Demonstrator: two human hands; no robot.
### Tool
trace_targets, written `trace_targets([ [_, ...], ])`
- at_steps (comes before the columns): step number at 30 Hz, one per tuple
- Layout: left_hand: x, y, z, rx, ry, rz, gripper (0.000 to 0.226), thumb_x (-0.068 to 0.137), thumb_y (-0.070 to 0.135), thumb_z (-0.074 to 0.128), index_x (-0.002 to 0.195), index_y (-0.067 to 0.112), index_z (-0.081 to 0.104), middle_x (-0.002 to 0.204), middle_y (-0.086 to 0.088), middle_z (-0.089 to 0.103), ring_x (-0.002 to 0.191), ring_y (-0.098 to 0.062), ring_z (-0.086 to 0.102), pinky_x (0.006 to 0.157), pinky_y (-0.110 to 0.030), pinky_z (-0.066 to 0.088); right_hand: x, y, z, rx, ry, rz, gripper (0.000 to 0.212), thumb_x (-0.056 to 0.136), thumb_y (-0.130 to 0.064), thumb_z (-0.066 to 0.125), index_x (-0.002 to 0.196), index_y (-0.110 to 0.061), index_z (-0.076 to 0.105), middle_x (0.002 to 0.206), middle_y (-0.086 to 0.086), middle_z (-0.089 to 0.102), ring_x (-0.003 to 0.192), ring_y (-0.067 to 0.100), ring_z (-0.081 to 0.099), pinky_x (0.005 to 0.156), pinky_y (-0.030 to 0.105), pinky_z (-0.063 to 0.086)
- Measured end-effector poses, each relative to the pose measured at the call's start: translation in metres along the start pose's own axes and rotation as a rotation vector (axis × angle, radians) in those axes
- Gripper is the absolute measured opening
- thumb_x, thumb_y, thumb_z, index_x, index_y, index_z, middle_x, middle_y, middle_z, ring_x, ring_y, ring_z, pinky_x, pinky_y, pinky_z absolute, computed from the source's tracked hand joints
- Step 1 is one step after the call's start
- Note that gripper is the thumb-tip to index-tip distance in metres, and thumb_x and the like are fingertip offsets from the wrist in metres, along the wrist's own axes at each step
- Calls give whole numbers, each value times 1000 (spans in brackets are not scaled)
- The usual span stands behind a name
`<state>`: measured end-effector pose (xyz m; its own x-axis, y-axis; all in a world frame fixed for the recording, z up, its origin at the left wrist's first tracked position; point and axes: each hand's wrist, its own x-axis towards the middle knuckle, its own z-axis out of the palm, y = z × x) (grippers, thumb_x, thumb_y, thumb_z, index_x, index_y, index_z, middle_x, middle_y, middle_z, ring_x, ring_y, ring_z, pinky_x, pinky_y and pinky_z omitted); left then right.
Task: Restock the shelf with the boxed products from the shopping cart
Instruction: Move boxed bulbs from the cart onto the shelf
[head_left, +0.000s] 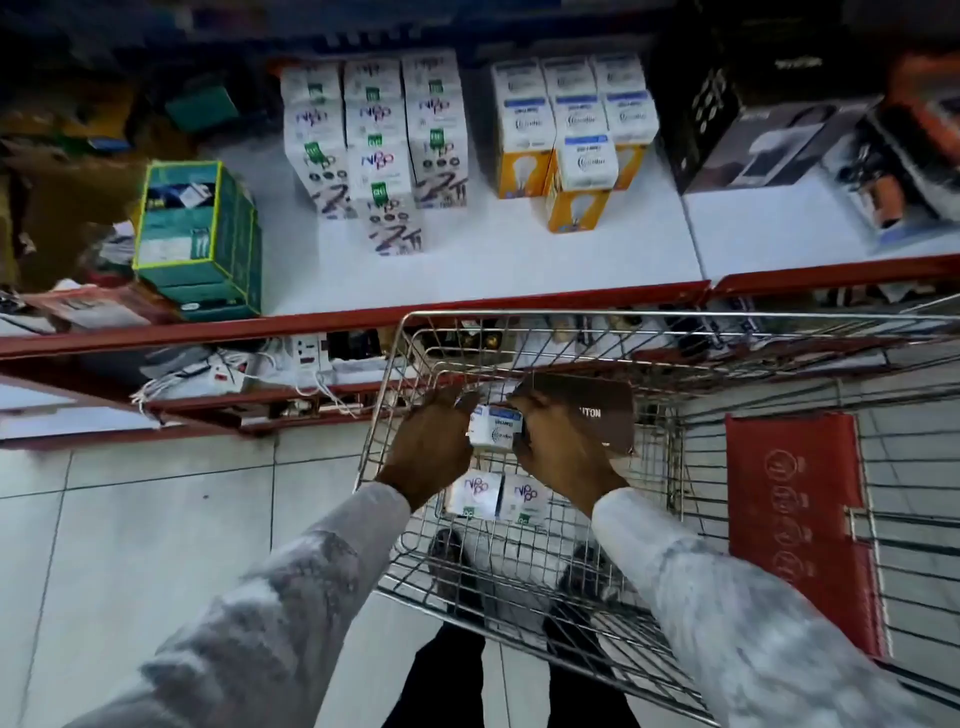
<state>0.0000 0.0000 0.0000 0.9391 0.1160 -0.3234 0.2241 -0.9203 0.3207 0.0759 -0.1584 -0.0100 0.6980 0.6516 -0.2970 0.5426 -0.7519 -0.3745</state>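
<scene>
- Head view: both hands down in the wire shopping cart, closed on one small white-and-blue bulb box between them.
- Left hand pressed on box's left face, right hand on right face; grip pinching box from both sides, fingers curled over top edge.
- Box sits near cart's front, above two white boxes with purple lettering lying on cart floor; brown carton flap just behind right hand.
- Handling, judged: thin printed cardboard, light, likely glass bulb inside, so fragile; sides crush easily. Better hold on opposite flat faces, light squeeze, no drop.
- Matching white-blue-over-yellow boxes stand in rows on white shelf; likely destination.
- Shelf smooth, red front lip; cart chrome wire mesh, red plastic seat flap.
</scene>
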Motion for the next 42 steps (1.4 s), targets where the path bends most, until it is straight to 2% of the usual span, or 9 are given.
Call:
trace_targets([
  [5, 38, -15, 27, 138, -143, -22, 83, 73, -3, 69, 147, 11, 34, 149, -16, 42, 134, -38, 44, 103, -49, 48, 32, 0, 33, -182, -139, 52, 65, 80, -28, 72, 137, -13, 44, 137, 13, 54, 126, 35, 49, 100, 45, 44],
  [8, 46, -21, 44, 244, -160, 27, 75, 74, -2, 67, 143, 8, 39, 147, -18, 43, 140, -40, 35, 109, -49, 42, 43, 6, 52, -289, -178, 50, 76, 76, -35, 74, 141, -13, 41, 142, 15, 52, 137, 36, 39, 118, 49, 22],
  [10, 49, -21, 50, 275, -164, 44, 70, 75, -5, 62, 141, 7, 40, 142, -17, 48, 136, -39, 39, 110, -48, 39, 48, 8, 60, -386, -198, 30, 80, 75, -39, 74, 143, -11, 42, 145, 16, 50, 143, 37, 32, 122, 56, 6],
  [15, 52, -19, 50, 323, -136, 53, 63, 73, -4, 66, 131, 8, 45, 128, -14, 57, 124, -33, 48, 102, -42, 42, 51, 9, 62, -398, -187, 0, 70, 78, -35, 70, 139, -11, 47, 144, 11, 51, 145, 33, 29, 122, 56, -5],
  [20, 44, -13, 27, 261, -78, 38, 57, 70, 2, 69, 124, 7, 52, 125, -11, 59, 124, -31, 46, 100, -40, 44, 43, 6, 37, -276, -138, -8, 71, 72, -37, 72, 136, -17, 49, 138, 7, 55, 138, 30, 34, 123, 46, 9],
  [25, 20, 3, -26, 224, 39, 65, 62, 65, 16, 72, 125, 10, 54, 122, -8, 61, 123, -30, 43, 99, -40, 41, 18, -6, -20, -137, -58, 41, 69, 67, -40, 75, 131, -25, 52, 131, 1, 58, 127, 25, 40, 103, 38, 36],
  [31, -5, 24, -103, 148, 177, 130, 64, 64, 37, 74, 121, 14, 56, 118, -6, 61, 115, -30, 47, 96, -43, 40, -20, -19, -115, 12, 9, 95, 76, 61, -52, 83, 128, -29, 55, 123, -4, 62, 115, 20, 50, 96, 32, 41],
  [35, -1, 43, -148, 82, 264, 126, 68, 61, 39, 72, 122, 14, 55, 115, -6, 61, 113, -30, 46, 93, -44, 41, -34, -12, -168, 22, 86, 119, 69, 61, -35, 82, 125, -29, 56, 120, -2, 60, 115, 20, 48, 88, 29, 45],
  [42, 41, 75, -192, 9, 411, 102, 74, 64, 38, 72, 130, 11, 53, 124, -11, 52, 121, -33, 43, 103, -46, 40, -9, 27, -237, -46, 242, 105, 75, 55, -31, 85, 124, -20, 57, 115, 3, 51, 111, 23, 49, 86, 33, 48],
])
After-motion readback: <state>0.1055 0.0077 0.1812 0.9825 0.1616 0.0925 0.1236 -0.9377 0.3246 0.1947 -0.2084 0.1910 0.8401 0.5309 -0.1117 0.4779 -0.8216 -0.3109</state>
